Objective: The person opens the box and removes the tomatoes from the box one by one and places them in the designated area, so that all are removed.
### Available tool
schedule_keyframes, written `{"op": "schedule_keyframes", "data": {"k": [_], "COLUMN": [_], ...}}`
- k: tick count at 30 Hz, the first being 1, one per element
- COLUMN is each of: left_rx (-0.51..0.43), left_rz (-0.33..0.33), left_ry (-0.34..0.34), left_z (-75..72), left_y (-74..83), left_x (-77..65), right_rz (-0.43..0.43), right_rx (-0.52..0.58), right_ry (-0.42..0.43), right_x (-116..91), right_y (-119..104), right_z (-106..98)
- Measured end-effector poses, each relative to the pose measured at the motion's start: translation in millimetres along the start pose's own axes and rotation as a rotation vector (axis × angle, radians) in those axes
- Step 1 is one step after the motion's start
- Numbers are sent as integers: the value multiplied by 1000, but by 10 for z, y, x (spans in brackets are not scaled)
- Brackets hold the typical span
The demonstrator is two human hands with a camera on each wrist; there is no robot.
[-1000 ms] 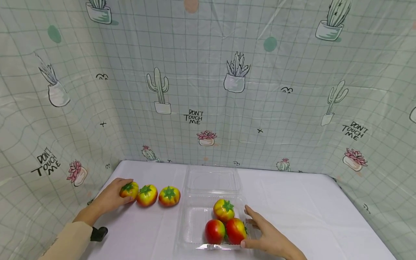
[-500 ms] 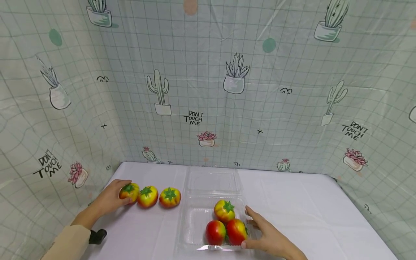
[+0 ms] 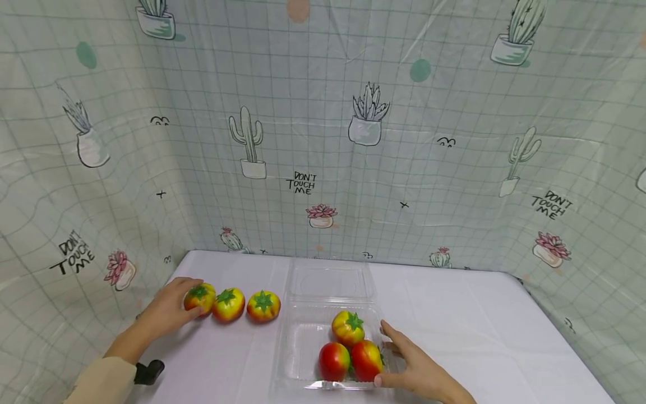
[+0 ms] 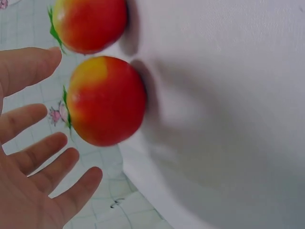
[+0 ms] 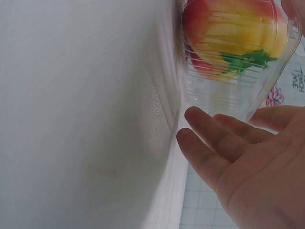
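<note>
On the left of the table, my left hand point(image 3: 166, 307) is spread around the leftmost red-and-yellow tomato point(image 3: 201, 299), which has a green star-shaped top. In the left wrist view, the fingers point(image 4: 38, 152) are apart and a small gap shows between them and that tomato point(image 4: 107, 102). Two more tomatoes, a middle one point(image 3: 229, 305) and a right one point(image 3: 263, 306), continue the row. My right hand point(image 3: 416, 367) lies along the right side of a clear plastic clamshell box point(image 3: 303, 350), thumb at its front rim, fingers extended.
Inside the box, a yellow-topped tomato point(image 3: 348, 328) sits behind two redder ones, a left point(image 3: 334, 362) and a right point(image 3: 367, 361). The box's lid point(image 3: 330, 282) lies folded back behind it. A patterned curtain point(image 3: 323, 140) encloses the white table point(image 3: 479, 314).
My left hand stays around the leftmost tomato, having shifted only slightly left. The right hand and the box with its tomatoes have not moved.
</note>
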State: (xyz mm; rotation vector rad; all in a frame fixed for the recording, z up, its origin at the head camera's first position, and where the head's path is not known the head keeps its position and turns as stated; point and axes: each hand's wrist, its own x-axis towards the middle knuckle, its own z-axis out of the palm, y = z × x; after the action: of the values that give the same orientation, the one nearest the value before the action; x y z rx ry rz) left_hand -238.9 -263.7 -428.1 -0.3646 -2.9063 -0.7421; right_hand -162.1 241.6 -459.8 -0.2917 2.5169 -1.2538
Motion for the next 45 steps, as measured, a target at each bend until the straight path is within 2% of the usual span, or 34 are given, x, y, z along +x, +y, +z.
{"op": "schedule_keyframes", "data": {"k": [8, 12, 22, 30, 35, 41, 45], "left_rx": [30, 6, -33, -37, -85, -46, -57], "left_rz": [101, 147, 172, 254, 269, 283, 314], "left_ry": [106, 138, 123, 126, 120, 97, 81], "left_z": [-15, 14, 152, 232, 288, 348, 382], "left_y": [183, 293, 504, 649, 774, 939, 1041], "left_x": [-14, -6, 24, 29, 24, 30, 37], "right_rz": [19, 22, 14, 9, 27, 13, 21], "right_rx": [12, 13, 26, 14, 16, 19, 14], "right_ry": [7, 2, 1, 0, -5, -7, -2], "right_x": [-1, -10, 16, 6, -6, -14, -2], "right_y": [-36, -34, -15, -8, -15, -8, -19], "right_z": [-2, 0, 5, 3, 13, 11, 14]}}
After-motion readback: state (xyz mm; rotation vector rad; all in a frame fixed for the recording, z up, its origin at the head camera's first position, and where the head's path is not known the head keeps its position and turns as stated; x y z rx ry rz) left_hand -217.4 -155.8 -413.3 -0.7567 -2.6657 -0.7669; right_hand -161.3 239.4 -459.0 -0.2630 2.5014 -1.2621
